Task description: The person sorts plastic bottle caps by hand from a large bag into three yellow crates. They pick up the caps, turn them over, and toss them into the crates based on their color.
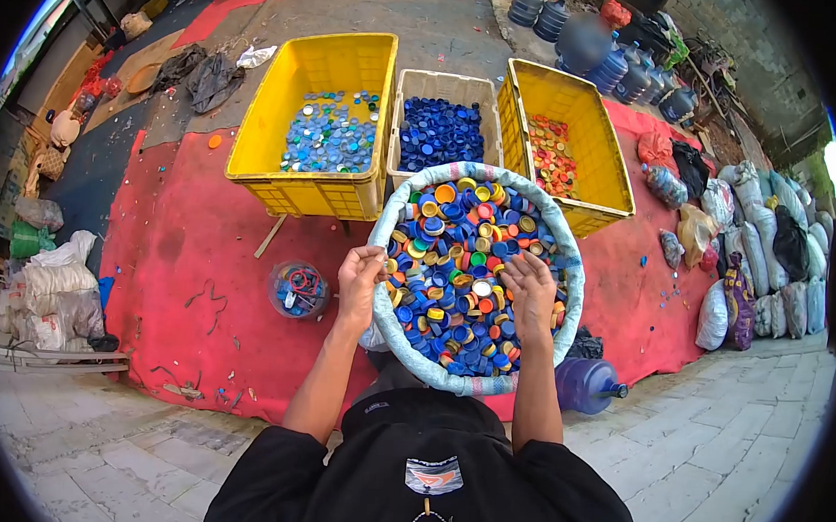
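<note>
3 crates (254, 148) hold sorted caps – the sack (569, 269) looks full. Left hand (359, 272) pinches a cap at its rim; right hand (530, 290) rests spread on the caps (456, 263).

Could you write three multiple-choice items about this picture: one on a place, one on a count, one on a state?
1. Where does the right hand rest?
A. on the caps in the round sack
B. on a water jug
C. in a yellow crate

2. How many crates stand behind the sack?
A. one
B. three
C. five

3. What is the state of the middle crate?
A. turned over
B. holding dark blue caps
C. covered by a lid

Answers: 1 A, the palm lies flat on the mixed caps while the left hand is at the sack's rim. 2 B, two yellow crates flank a beige one. 3 B, it stands open with blue caps inside.
</note>
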The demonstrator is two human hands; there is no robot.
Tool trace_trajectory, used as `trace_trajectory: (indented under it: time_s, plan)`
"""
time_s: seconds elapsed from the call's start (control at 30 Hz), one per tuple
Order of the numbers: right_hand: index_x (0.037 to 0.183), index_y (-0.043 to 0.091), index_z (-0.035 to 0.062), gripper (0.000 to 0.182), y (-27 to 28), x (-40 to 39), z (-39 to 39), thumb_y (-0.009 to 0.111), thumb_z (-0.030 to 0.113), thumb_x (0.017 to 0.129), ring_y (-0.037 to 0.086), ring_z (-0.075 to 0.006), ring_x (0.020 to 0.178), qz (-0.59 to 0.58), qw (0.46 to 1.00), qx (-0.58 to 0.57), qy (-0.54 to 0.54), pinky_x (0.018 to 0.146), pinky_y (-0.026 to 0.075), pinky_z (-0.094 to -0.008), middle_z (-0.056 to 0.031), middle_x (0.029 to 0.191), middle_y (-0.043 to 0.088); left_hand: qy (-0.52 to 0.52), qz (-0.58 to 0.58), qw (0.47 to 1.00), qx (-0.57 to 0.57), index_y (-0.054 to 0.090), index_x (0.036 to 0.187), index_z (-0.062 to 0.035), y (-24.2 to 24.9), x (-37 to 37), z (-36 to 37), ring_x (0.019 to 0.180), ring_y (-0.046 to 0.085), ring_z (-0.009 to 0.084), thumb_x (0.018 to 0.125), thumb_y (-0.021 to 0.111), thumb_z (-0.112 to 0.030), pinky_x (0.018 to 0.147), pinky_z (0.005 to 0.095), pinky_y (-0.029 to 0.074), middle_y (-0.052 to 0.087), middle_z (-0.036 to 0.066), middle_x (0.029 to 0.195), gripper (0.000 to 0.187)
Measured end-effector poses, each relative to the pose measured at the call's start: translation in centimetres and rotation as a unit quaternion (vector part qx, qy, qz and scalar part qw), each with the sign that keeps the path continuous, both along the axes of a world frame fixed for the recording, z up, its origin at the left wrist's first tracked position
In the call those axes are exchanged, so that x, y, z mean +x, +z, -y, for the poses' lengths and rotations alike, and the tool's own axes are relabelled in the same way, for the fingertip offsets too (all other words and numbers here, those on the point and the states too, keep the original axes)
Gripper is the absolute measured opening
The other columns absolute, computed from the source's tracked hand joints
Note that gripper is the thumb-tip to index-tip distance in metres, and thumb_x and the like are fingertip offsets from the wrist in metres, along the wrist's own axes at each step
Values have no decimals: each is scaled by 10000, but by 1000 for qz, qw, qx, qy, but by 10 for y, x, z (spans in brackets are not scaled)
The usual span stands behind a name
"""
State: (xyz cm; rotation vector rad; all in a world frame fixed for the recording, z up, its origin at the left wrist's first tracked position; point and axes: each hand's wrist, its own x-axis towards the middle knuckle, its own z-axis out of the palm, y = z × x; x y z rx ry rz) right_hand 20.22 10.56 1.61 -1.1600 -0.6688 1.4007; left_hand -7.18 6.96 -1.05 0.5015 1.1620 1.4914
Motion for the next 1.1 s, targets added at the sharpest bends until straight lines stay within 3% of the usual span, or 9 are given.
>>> trace_trajectory:
  time_s: [0.1,0.13,0.2,0.23,0.33,0.67,0.77,0.87,1.1]
  plan:
    - [1250,509,-50,431,-21,9,32,535,-40,820,618,-178,976,225,974,25,19,889,502,-303,-154,1130,624,-22,-117,993,-8,590,1061,9,-4,25,20,780,585,70,873,681,-99,700,219,476,642,41,924,236]
    - [1211,538,-32,398,-27,13,42,548,-43,813,635,-185,916,344,937,37,36,845,507,-298,-143,1072,651,-23,-163,986,3,598,1052,9,-7,32,27,769,585,69,869,683,-98,693,222,479,648,41,913,228]
    - [1166,565,-20,381,-33,16,60,579,-51,787,647,-240,847,456,884,66,79,798,507,-333,-144,1006,663,-22,-256,966,26,614,1032,8,-11,41,40,746,585,69,861,686,-94,679,227,485,661,41,891,212]
    - [1140,578,-16,391,-41,17,64,604,-56,752,617,-310,844,508,845,149,82,783,484,-394,-143,958,655,-14,-301,954,13,634,1005,0,-11,44,46,701,576,69,842,698,-90,642,233,485,675,43,859,196]
    - [1117,588,-8,396,-35,15,71,613,-53,724,577,-338,858,557,784,233,143,799,457,-441,-134,906,639,-10,-357,934,5,635,1009,-1,-6,52,61,679,568,75,834,706,-93,626,238,482,679,46,848,210]
    - [1162,575,5,467,-26,8,52,650,-40,704,542,-334,906,590,739,264,190,817,434,-431,-141,958,623,-18,-442,897,2,644,1008,-4,-9,72,77,670,545,59,827,710,-72,609,224,453,674,31,831,204]
    - [1214,565,34,481,-21,4,47,623,-7,738,540,-322,931,582,724,298,219,807,429,-428,-133,987,631,-19,-463,886,2,647,1011,-9,-13,74,74,653,550,80,808,722,-82,604,241,458,681,42,840,228]
    - [1245,555,38,541,-25,-2,40,624,-25,712,544,-314,960,600,689,315,257,851,426,-426,-124,1024,654,-39,-482,875,-16,641,1012,-18,1,78,73,727,602,196,791,712,-90,685,347,497,682,90,876,243]
    - [1281,548,69,574,-36,-6,29,666,42,720,552,-303,978,643,622,321,311,816,388,-447,-87,1025,679,-42,-513,857,-17,632,1035,-26,3,83,73,764,575,211,788,717,-113,728,363,487,680,78,900,276]
